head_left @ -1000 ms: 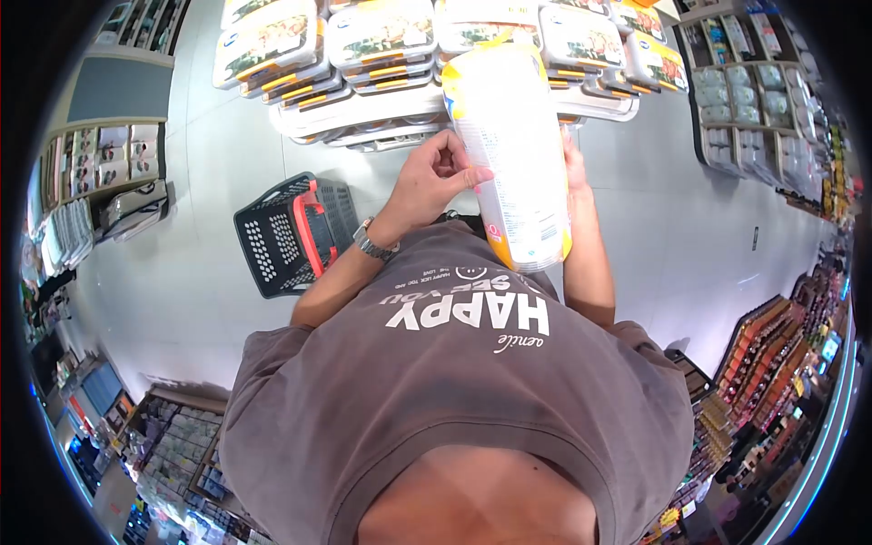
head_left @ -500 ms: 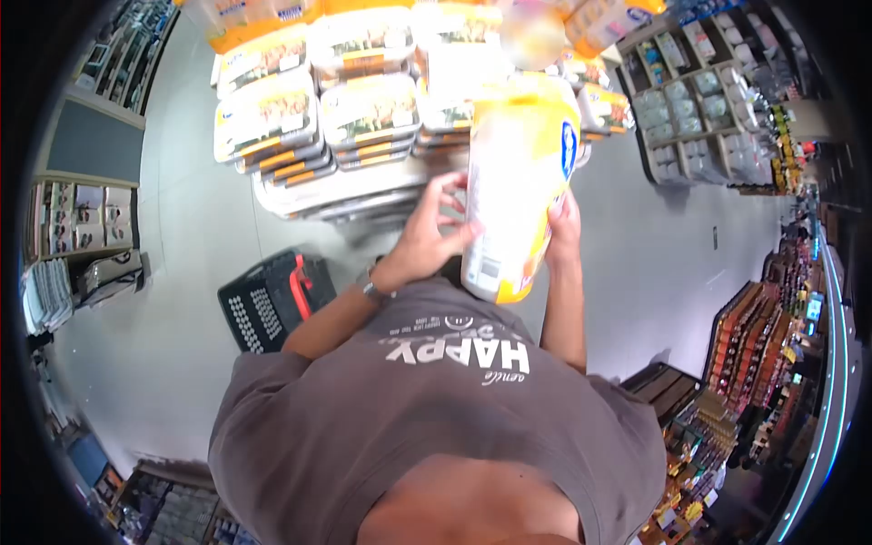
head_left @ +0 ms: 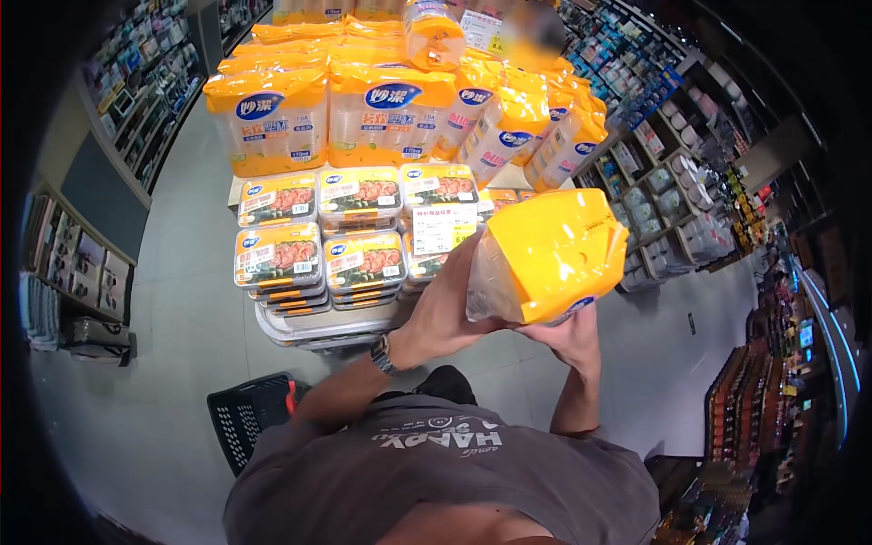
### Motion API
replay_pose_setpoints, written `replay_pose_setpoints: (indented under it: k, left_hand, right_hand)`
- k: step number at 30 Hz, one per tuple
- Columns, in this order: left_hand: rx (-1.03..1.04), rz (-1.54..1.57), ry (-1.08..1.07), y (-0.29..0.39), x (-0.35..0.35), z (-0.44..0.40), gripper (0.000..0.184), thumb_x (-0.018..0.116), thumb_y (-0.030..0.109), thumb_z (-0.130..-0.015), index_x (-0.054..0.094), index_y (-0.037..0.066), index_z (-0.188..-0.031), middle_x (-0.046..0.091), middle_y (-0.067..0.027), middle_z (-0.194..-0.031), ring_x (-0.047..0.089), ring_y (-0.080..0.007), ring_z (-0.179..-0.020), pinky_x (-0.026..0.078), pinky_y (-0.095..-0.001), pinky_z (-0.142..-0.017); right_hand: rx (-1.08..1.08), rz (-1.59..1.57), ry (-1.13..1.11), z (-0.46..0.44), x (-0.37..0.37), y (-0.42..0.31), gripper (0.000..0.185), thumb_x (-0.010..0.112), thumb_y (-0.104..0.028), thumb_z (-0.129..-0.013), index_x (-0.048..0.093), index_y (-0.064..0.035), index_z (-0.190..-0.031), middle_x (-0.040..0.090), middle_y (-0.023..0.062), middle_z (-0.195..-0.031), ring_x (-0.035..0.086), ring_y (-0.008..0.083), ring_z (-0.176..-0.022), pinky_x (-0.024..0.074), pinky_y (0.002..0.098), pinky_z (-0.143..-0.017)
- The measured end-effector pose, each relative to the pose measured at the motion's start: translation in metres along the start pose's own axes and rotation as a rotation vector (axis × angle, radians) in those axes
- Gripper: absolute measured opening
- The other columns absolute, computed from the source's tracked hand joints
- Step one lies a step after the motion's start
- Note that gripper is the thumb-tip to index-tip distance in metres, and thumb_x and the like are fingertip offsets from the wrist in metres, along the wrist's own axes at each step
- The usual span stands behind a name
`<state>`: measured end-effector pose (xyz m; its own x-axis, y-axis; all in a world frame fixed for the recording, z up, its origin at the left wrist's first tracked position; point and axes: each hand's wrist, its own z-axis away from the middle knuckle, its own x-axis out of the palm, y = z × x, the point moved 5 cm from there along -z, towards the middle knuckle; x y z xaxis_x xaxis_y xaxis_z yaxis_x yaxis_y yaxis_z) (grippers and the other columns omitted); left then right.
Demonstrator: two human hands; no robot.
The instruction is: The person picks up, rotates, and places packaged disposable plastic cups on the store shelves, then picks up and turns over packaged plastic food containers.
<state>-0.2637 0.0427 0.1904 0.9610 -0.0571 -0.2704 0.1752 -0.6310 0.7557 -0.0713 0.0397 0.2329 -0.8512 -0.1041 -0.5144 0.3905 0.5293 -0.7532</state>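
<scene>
Here we are, both hands full — our left hand wraps the clear, ribbed side of a plastic-cup pack, our right hand cups its underside. The pack tilts in front of our chest, its glossy yellow film creased and crinkled. Beyond, rectangular food-container packs sit stacked — bulging yellow-topped cup packs stand behind.

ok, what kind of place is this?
Looks like a shop, probably household goods or a supermarket: a price card on stacked identical boxes, packed shelves along the aisle, and a dark basket on the floor.
</scene>
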Motion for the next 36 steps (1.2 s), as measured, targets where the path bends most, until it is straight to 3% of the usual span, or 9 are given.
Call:
replay_pose_setpoints:
  k: [2, 4, 8, 15, 20, 24, 29, 33, 36]
  left_hand:
    - [0.093, -0.042, 0.035, 0.013, -0.002, -0.035, 0.114, 0.09, 0.024, -0.065, 0.021, 0.0, -0.152, 0.036, -0.0248, -0.149, 0.039, -0.0418, -0.137, 0.037, -0.0467, -0.112]
    - [0.246, -0.18, 0.068, 0.026, -0.002, -0.078, 0.111, 0.089, 0.021, -0.065, 0.023, 0.0, -0.152, 0.036, -0.023, -0.15, 0.04, -0.0409, -0.136, 0.038, -0.0463, -0.111]
    - [0.469, -0.379, 0.143, 0.03, 0.017, -0.158, 0.105, 0.087, 0.02, -0.065, 0.03, 0.009, -0.152, 0.042, -0.0186, -0.146, 0.046, -0.0388, -0.132, 0.043, -0.0454, -0.106]
    - [0.467, -0.63, 0.151, 0.026, 0.071, -0.299, 0.101, 0.079, 0.014, -0.068, 0.025, 0.015, -0.154, 0.046, -0.0147, -0.143, 0.064, -0.0393, -0.104, 0.057, -0.0447, -0.081]
    - [0.447, -0.714, 0.146, -0.007, 0.098, -0.397, 0.1, 0.077, 0.017, -0.074, 0.019, 0.014, -0.155, 0.046, -0.0186, -0.141, 0.067, -0.0389, -0.091, 0.057, -0.0464, -0.074]
    - [0.443, -0.633, 0.072, -0.041, 0.103, -0.453, 0.098, 0.077, 0.022, -0.08, 0.017, 0.012, -0.156, 0.045, -0.0215, -0.142, 0.066, -0.0376, -0.1, 0.056, -0.0442, -0.082]
    - [0.391, -0.409, -0.093, -0.101, 0.098, -0.534, 0.118, 0.086, 0.035, -0.072, 0.01, 0.001, -0.155, 0.04, -0.0262, -0.147, 0.054, -0.0358, -0.127, 0.048, -0.0401, -0.102]
    - [0.451, -0.366, -0.135, -0.131, 0.089, -0.589, 0.132, 0.094, 0.036, -0.062, 0.007, -0.003, -0.154, 0.043, -0.0248, -0.144, 0.057, -0.0298, -0.123, 0.052, -0.0362, -0.096]
    - [0.182, -0.234, -0.187, -0.16, 0.085, -0.625, 0.127, 0.091, 0.047, -0.065, 0.014, -0.001, -0.154, 0.045, -0.0221, -0.142, 0.058, -0.0258, -0.12, 0.055, -0.0331, -0.087]
  right_hand:
    - [0.04, -0.183, 0.07, -0.018, -0.02, -0.017, 0.077, 0.092, -0.017, -0.068, 0.052, -0.0002, -0.132, 0.063, 0.0121, -0.128, 0.062, 0.0223, -0.115, 0.047, 0.0353, -0.098]
    - [-0.088, 0.064, 0.085, -0.024, -0.056, 0.006, 0.06, 0.086, -0.015, -0.076, 0.059, -0.006, -0.129, 0.066, 0.0107, -0.124, 0.062, 0.0246, -0.114, 0.0458, 0.0371, -0.1]
    - [-0.308, 0.37, 0.212, -0.068, -0.124, 0.047, 0.059, 0.085, -0.016, -0.077, 0.059, -0.0057, -0.129, 0.064, 0.0117, -0.124, 0.062, 0.0265, -0.114, 0.0461, 0.0386, -0.1]
    - [-0.676, 1.001, 0.473, -0.178, -0.206, 0.137, 0.058, 0.082, -0.017, -0.079, 0.057, -0.0053, -0.13, 0.062, 0.0133, -0.125, 0.06, 0.03, -0.115, 0.0466, 0.0412, -0.099]
    - [-0.819, 1.236, 0.573, -0.275, -0.257, 0.189, 0.056, 0.08, -0.018, -0.081, 0.056, -0.0049, -0.131, 0.061, 0.0145, -0.126, 0.059, 0.0325, -0.116, 0.0469, 0.0431, -0.099]
    - [-0.764, 0.565, 0.48, -0.362, -0.291, 0.219, 0.04, 0.079, -0.019, -0.081, 0.066, -0.0067, -0.117, 0.068, 0.0092, -0.112, 0.065, 0.0293, -0.104, 0.0493, 0.0407, -0.092]
    - [-0.808, 0.534, 0.492, -0.452, -0.302, 0.25, 0.038, 0.081, -0.02, -0.079, 0.067, -0.0063, -0.112, 0.071, 0.0093, -0.105, 0.067, 0.029, -0.098, 0.0515, 0.0386, -0.085]
    - [-0.676, 0.521, 0.522, -0.5, -0.301, 0.278, 0.039, 0.083, -0.023, -0.078, 0.068, -0.0056, -0.109, 0.072, 0.0096, -0.104, 0.068, 0.0269, -0.095, 0.052, 0.0367, -0.082]
    - [-0.691, 0.504, 0.511, -0.547, -0.3, 0.294, 0.043, 0.085, -0.024, -0.075, 0.068, -0.0075, -0.111, 0.072, 0.0096, -0.106, 0.068, 0.0276, -0.096, 0.0523, 0.0371, -0.082]
